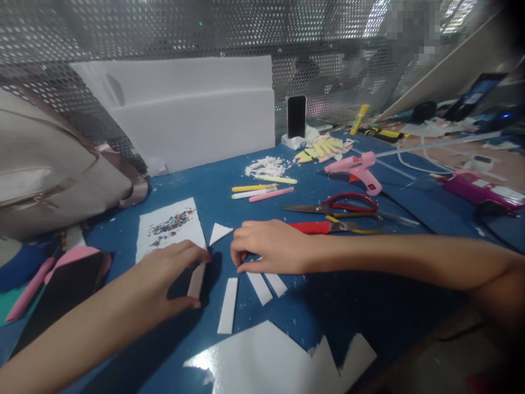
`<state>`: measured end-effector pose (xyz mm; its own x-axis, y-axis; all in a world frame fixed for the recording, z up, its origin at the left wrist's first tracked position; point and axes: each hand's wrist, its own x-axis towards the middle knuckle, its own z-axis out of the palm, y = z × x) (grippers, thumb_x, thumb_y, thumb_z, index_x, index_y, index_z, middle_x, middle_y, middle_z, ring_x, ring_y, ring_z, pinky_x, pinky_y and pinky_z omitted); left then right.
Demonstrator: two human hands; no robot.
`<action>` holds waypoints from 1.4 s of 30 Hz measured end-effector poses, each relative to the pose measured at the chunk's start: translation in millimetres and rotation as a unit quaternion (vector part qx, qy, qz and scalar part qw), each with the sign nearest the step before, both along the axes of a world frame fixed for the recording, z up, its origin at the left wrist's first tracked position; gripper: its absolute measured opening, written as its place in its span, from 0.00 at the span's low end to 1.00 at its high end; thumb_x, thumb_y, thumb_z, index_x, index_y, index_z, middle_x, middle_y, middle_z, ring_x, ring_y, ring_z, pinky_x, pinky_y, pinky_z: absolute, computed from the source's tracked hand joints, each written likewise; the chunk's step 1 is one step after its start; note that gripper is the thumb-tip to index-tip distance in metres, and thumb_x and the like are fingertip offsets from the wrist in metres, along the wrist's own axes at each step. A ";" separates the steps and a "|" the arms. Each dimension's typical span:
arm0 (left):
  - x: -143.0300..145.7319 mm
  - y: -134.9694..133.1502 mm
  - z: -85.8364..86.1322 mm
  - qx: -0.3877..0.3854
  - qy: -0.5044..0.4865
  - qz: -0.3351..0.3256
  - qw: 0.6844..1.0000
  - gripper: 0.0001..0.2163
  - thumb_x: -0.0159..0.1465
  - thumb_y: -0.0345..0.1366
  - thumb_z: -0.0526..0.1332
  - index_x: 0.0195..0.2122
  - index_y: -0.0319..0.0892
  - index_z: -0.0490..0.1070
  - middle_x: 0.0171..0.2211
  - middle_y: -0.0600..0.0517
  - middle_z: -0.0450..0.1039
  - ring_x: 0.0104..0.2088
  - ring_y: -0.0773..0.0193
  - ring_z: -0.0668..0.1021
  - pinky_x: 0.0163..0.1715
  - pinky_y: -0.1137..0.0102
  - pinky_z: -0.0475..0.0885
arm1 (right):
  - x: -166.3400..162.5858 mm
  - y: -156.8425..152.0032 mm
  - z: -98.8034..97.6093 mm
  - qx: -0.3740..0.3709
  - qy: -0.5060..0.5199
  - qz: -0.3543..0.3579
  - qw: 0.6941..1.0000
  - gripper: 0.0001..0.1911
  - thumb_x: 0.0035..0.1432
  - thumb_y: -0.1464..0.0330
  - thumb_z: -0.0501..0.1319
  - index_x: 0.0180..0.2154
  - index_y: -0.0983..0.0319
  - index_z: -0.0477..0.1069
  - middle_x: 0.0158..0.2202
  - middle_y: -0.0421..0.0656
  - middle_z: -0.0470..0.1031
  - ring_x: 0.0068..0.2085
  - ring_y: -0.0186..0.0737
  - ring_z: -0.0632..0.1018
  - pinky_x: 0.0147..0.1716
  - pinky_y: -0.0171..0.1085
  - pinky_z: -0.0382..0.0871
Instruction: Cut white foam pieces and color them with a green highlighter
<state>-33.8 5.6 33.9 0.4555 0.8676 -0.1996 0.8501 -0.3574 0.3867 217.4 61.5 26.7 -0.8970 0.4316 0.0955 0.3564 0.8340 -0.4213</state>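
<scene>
My left hand grips a short white strip lengthwise between thumb and fingers, beside a white sheet bearing small multicoloured bits. My right hand is above the blue table, fingers curled towards the thumb; whether anything is between the fingertips I cannot make out. Two white strips stick out from under it. Another white strip lies between my hands. A white triangular piece rests just beyond them. Close to me is a larger white board with jagged cut edges.
Beyond my right arm lie red-handled scissors, a red-handled cutting tool and a pink glue gun. Several pens and white scraps sit mid-table. A phone stands behind. At left are a bag and a dark flat object.
</scene>
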 end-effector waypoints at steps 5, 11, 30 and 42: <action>-5.0 1.4 -4.5 -0.033 0.003 0.002 0.999 0.23 0.48 0.34 0.69 0.46 0.49 0.67 0.42 0.53 0.68 0.40 0.60 0.73 0.42 0.64 0.69 | 0.7 -5.5 1.9 0.015 -0.026 -0.022 0.999 0.07 0.61 0.64 0.62 0.34 0.61 0.72 0.36 0.41 0.74 0.41 0.39 0.69 0.24 0.34 0.51; 19.8 -12.2 5.8 -0.057 0.040 0.022 0.997 0.21 0.48 0.35 0.69 0.43 0.46 0.67 0.41 0.50 0.68 0.40 0.54 0.73 0.39 0.59 0.69 | -0.8 -12.7 6.3 0.006 -0.047 -0.043 0.998 0.05 0.60 0.68 0.59 0.33 0.61 0.72 0.36 0.42 0.74 0.41 0.40 0.69 0.23 0.35 0.49; 37.2 -31.6 2.9 0.002 0.040 -0.008 0.999 0.24 0.52 0.42 0.66 0.50 0.49 0.65 0.51 0.46 0.64 0.51 0.48 0.70 0.50 0.50 0.69 | 30.0 61.0 32.1 0.142 0.035 -0.215 0.965 0.07 0.66 0.70 0.52 0.43 0.64 0.68 0.36 0.44 0.75 0.35 0.39 0.71 0.31 0.36 0.56; 47.2 -27.6 -7.5 0.103 -0.013 0.003 0.995 0.25 0.60 0.54 0.60 0.55 0.51 0.61 0.52 0.47 0.63 0.49 0.49 0.70 0.48 0.52 0.69 | 26.1 19.7 50.7 0.039 -0.085 0.059 0.994 0.17 0.60 0.56 0.63 0.42 0.64 0.70 0.40 0.44 0.73 0.41 0.40 0.71 0.33 0.35 0.58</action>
